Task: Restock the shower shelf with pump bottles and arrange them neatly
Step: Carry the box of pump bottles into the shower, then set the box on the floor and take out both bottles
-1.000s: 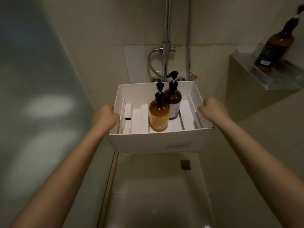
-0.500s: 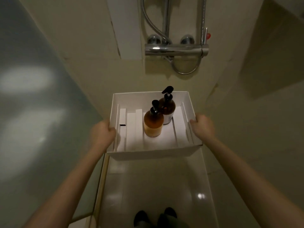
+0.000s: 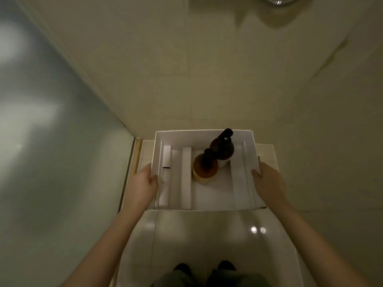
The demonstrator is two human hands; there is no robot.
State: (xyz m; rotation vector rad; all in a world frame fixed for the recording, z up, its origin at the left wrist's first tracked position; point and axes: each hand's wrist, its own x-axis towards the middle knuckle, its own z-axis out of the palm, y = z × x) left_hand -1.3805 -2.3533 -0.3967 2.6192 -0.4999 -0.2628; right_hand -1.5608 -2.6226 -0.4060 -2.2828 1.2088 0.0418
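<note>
A white cardboard box (image 3: 204,136) with paper dividers is low over the shower floor, near the back wall. Two amber pump bottles stand upright inside it: the nearer bottle (image 3: 205,169) with a pale label, and the farther bottle (image 3: 222,147) behind it, touching. My left hand (image 3: 143,184) grips the box's left wall. My right hand (image 3: 268,183) grips its right wall. The shower shelf is out of view.
The glossy white shower floor (image 3: 207,241) stretches below the box, with my feet (image 3: 204,268) at the bottom edge. A frosted glass panel (image 3: 47,131) closes the left side. Tiled walls (image 3: 228,69) stand behind and to the right. The shower hose (image 3: 277,1) shows at the top.
Both hands have lowered the box from chest height down toward the floor by the back wall. My view has tilted down, so the shelf and tap have left the frame.
</note>
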